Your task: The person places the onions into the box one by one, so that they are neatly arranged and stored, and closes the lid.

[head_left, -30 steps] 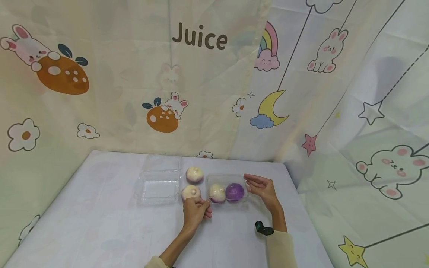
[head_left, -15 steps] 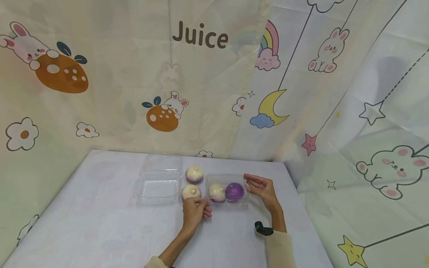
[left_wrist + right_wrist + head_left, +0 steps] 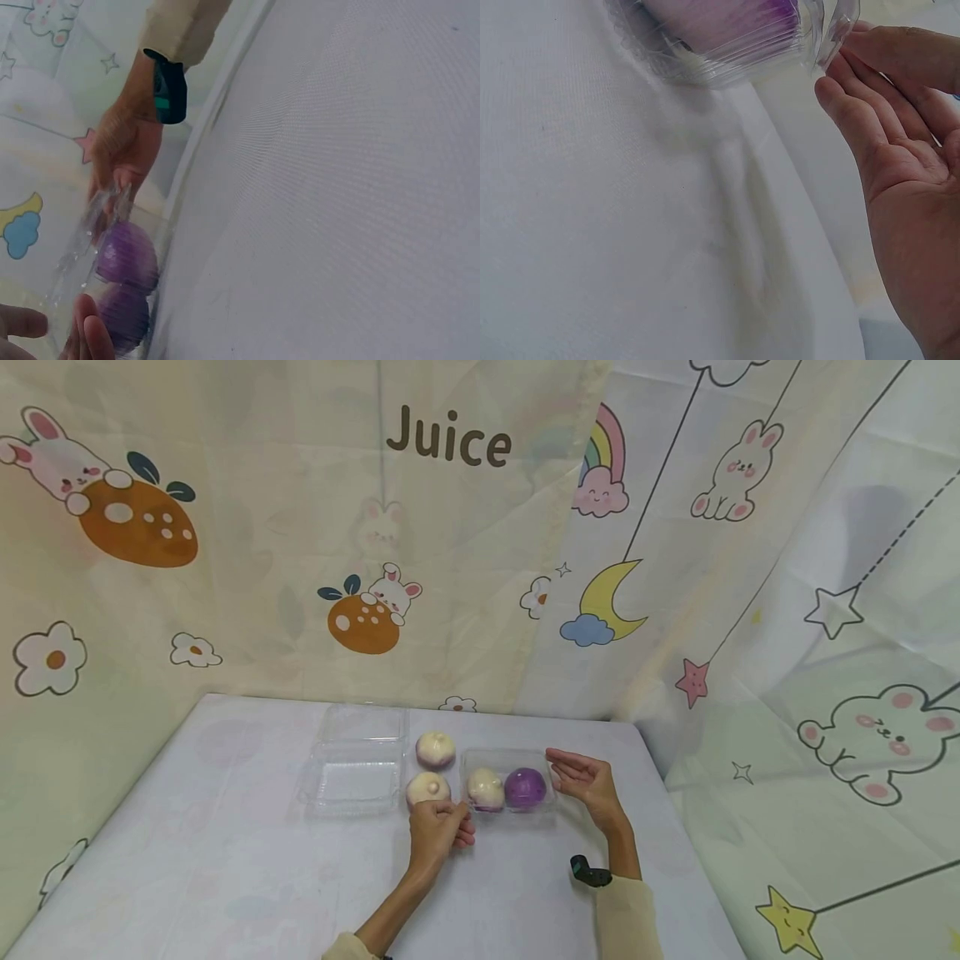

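The left hand [image 3: 435, 837] pinches the near left corner of a clear box [image 3: 507, 759] on the table [image 3: 300, 893]; the right hand [image 3: 591, 789] is at its right end, fingers nearly straight (tips touching the plastic, not curled round it). In the box, a cream ball [image 3: 485, 789] and a purple ball [image 3: 525, 789] sit side by side. Two loose balls [image 3: 435, 750] stand just left of it, the nearer partly covered by the left hand, beside an open tray [image 3: 358, 781].
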The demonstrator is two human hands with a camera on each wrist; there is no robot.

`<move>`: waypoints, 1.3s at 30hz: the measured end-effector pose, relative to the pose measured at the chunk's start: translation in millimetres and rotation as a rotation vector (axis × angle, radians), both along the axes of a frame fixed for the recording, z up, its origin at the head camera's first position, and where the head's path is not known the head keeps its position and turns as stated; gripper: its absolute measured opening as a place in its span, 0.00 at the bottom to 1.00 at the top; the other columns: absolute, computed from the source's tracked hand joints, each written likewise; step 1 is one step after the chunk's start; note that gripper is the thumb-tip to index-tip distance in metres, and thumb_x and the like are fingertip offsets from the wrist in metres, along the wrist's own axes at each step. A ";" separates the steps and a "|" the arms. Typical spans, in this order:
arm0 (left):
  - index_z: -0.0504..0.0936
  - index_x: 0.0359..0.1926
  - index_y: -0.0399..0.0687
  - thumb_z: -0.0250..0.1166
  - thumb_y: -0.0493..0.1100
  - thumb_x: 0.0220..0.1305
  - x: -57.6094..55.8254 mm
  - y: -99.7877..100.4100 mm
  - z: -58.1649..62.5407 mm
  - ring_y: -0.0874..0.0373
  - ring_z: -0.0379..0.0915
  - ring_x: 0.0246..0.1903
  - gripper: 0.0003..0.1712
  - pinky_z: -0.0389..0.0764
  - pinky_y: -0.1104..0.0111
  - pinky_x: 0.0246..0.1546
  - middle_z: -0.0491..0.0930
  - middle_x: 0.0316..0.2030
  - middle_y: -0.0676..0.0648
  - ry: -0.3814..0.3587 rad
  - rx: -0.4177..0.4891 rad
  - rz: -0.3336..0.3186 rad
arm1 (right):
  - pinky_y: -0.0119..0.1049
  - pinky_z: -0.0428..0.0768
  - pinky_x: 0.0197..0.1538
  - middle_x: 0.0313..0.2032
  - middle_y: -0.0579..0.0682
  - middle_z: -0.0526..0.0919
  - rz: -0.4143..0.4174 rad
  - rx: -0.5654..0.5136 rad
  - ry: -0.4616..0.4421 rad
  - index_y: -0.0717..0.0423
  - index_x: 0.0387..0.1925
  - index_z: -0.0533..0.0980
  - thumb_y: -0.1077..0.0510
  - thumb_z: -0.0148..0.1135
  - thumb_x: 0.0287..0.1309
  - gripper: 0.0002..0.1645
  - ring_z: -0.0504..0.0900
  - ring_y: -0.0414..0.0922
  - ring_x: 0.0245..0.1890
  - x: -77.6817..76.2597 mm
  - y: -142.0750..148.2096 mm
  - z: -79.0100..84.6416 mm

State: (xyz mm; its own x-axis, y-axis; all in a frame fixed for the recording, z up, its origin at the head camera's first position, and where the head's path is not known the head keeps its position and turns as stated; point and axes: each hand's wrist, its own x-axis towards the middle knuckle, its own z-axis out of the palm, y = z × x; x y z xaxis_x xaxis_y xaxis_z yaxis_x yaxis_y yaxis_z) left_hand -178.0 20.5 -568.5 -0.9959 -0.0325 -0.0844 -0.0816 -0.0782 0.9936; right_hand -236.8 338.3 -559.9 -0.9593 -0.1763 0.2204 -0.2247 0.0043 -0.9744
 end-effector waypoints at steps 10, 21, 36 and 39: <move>0.88 0.34 0.24 0.71 0.37 0.70 1.0 -0.2 -1.1 0.62 0.84 0.15 0.14 0.87 0.72 0.19 0.89 0.21 0.39 0.009 -0.007 -0.012 | 0.38 0.85 0.66 0.70 0.78 0.74 -0.012 -0.017 -0.015 0.79 0.69 0.72 0.80 0.72 0.57 0.38 0.86 0.41 0.66 -0.4 1.7 -2.9; 0.88 0.34 0.25 0.70 0.34 0.68 1.5 1.1 -2.1 0.63 0.83 0.15 0.11 0.87 0.72 0.20 0.89 0.21 0.40 0.001 -0.010 -0.012 | 0.37 0.88 0.61 0.67 0.76 0.79 -0.053 -0.026 0.016 0.79 0.67 0.74 0.75 0.72 0.63 0.32 0.89 0.46 0.64 2.6 -0.3 -2.3; 0.88 0.34 0.26 0.71 0.34 0.66 1.3 2.1 -1.3 0.61 0.84 0.15 0.10 0.88 0.71 0.20 0.89 0.22 0.39 0.002 -0.017 -0.012 | 0.34 0.91 0.31 0.37 0.65 0.94 -0.424 0.077 -0.050 0.74 0.53 0.85 0.57 0.71 0.74 0.21 0.93 0.46 0.27 10.1 -2.5 2.1; 0.88 0.34 0.26 0.71 0.34 0.66 0.8 1.9 -1.4 0.61 0.84 0.15 0.10 0.88 0.71 0.20 0.89 0.22 0.39 0.006 -0.021 -0.009 | 0.32 0.86 0.26 0.33 0.63 0.93 -0.436 0.118 -0.095 0.73 0.51 0.86 0.57 0.70 0.75 0.19 0.90 0.45 0.23 13.5 -1.1 3.6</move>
